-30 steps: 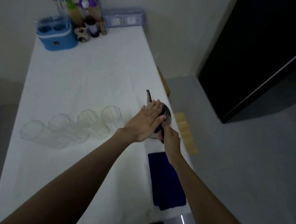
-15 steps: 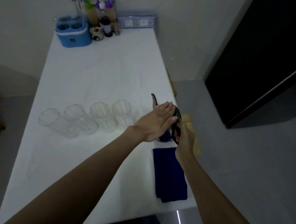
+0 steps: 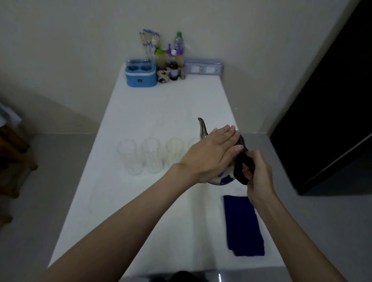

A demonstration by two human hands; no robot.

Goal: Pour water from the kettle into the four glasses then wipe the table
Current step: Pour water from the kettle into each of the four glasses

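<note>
Head camera looks down on a white table (image 3: 157, 112), and the kettle (image 3: 221, 177) stands on it near the right edge. The right hand (image 3: 256, 176) is closed around the black handle (image 3: 241, 170) of the kettle, fingers through the loop. The left hand (image 3: 211, 154) lies flat and open over the top of the kettle and grips nothing; I think it presses the lid so that it does not fall during pouring. The spout (image 3: 202, 127) points away from the person, on the far side of the kettle. Left of the kettle stand the glasses (image 3: 151, 155) in one row; three are clear to see and the fourth is mostly hidden behind the left hand. They look empty, so pouring is probably not yet begun. A blue cloth (image 3: 243, 224) lies flat on the near side of the kettle, likely ready for wiping later. Bottles (image 3: 172, 59) and a blue container (image 3: 141, 75) are far behind the kettle, by the wall.
</note>
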